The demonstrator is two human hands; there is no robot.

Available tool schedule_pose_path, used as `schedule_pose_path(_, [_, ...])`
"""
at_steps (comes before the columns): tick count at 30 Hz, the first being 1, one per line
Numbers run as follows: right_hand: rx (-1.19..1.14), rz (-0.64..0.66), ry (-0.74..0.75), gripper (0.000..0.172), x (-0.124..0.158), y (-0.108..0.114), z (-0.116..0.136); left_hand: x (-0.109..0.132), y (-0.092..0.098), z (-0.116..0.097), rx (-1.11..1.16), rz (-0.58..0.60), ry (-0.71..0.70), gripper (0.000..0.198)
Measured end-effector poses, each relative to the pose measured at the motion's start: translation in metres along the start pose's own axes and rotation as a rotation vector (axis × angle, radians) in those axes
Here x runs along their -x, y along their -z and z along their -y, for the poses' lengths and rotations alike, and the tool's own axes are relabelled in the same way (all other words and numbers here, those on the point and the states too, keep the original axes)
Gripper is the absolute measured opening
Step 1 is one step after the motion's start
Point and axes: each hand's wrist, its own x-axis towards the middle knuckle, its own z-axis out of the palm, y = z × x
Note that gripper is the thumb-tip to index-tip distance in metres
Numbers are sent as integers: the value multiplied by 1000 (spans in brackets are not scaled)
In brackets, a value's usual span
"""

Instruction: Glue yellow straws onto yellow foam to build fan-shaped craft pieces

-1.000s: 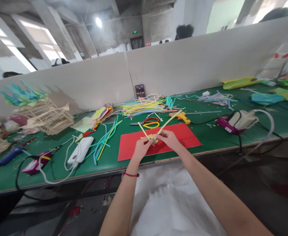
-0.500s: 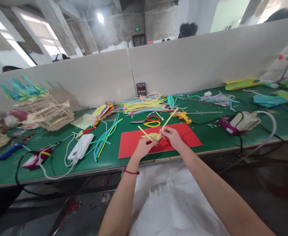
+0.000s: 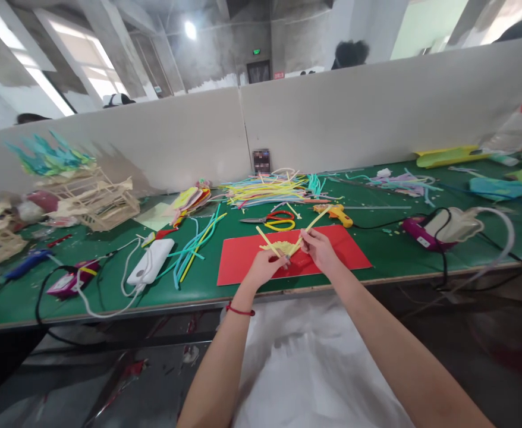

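Note:
Both hands work above a red board [image 3: 238, 261] at the table's front edge. My left hand [image 3: 265, 266] is closed around the lower part of a pale yellow strip [image 3: 266, 239], which slants up to the left. Between finger and thumb, my right hand [image 3: 318, 246] pinches another part of yellow strip [image 3: 318, 218] that points up to the right. The lower ends meet near my left fingertips; whether they are one bent strip I cannot tell. Small pale yellow pieces [image 3: 283, 245] lie heaped on the board just behind the hands.
Behind the board lie scissors [image 3: 279, 220] and a yellow glue gun [image 3: 336, 214]. A pile of coloured strips [image 3: 270, 191] sits farther back. To the left are blue-green strips [image 3: 198, 244], a white power strip [image 3: 151, 261] and a wooden model [image 3: 109, 205]. A purple device [image 3: 425, 232] stands right.
The view has shifted slightly, so everything sits a little farther right. My right hand's strip has tilted lower to the right; both hands keep their grip.

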Motion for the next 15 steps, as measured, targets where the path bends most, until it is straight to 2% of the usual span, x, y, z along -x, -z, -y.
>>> schedule_pose_path(5, [-9,-23,3,42,0,-1,0,0,-1,0,7,39,-2,24])
schedule_pose_path(15, [3,-90,-29,42,-1,-3,-5,0,0,1,-67,16,44,25])
